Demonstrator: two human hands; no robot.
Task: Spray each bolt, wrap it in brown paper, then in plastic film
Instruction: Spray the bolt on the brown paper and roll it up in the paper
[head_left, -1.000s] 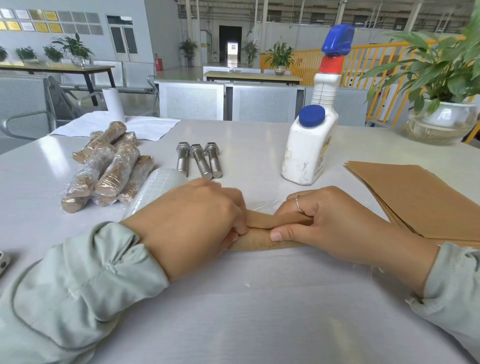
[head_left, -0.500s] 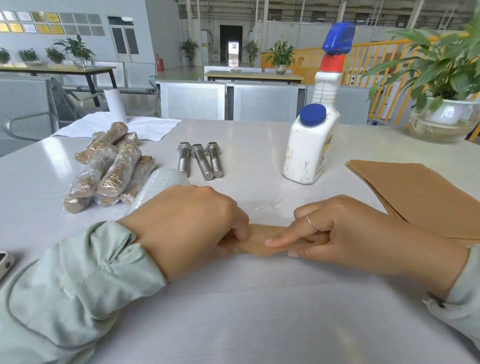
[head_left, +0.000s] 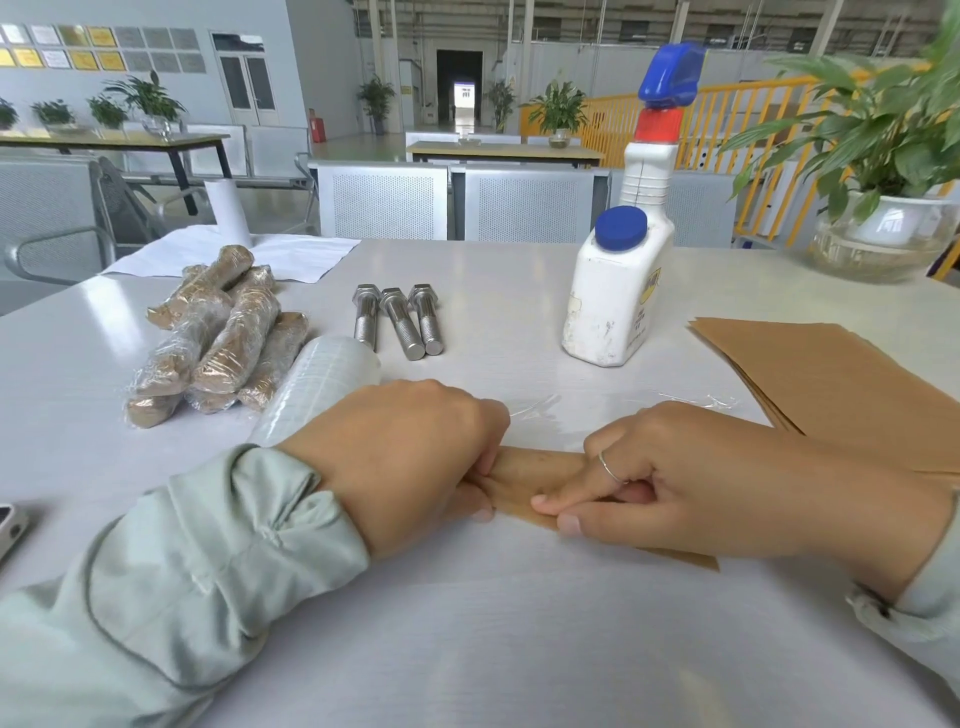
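While both hands pinch it, the paper-wrapped bolt (head_left: 540, 475) lies crosswise between left hand (head_left: 410, 457) and right hand (head_left: 691, 483), film (head_left: 535, 405) just beyond.

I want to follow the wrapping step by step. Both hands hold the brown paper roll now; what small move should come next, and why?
Probably roll the paper-wrapped bolt forward onto the clear film lying just behind it. The left hand and right hand pinch the roll at its two ends, the paper looks closed around it, and the film roll lies beside the left hand, so film seems the step still to do.
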